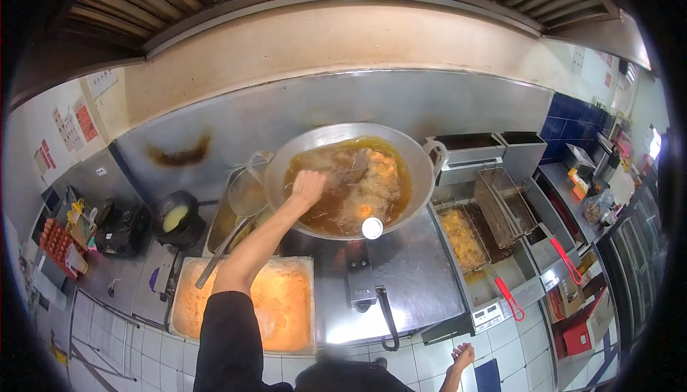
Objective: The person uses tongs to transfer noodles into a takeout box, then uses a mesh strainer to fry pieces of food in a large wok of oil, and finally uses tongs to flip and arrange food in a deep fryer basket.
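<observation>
My left hand (308, 188) is closed in a fist above the oil of a large two-handled metal wok (279, 164). It appears to grip a metal cooking utensil (360, 162), whose dark head lies in the oil; most of the handle is hidden. Beside that head, battered pieces of food (382, 169) fry amid foam. On the wok's near rim sits a round white disc (372, 228), perhaps a thermometer dial. Low at the right, away from the counter, my right hand (462, 357) hangs with loosely bent fingers and nothing visible in it.
Under my left forearm lie a tray of orange coating (282, 306) and a long-handled strainer (249, 193). A deep fryer at right holds a basket of frying food (462, 239) and a raised basket (502, 207); red handles jut out. A black pot (177, 220) stands left.
</observation>
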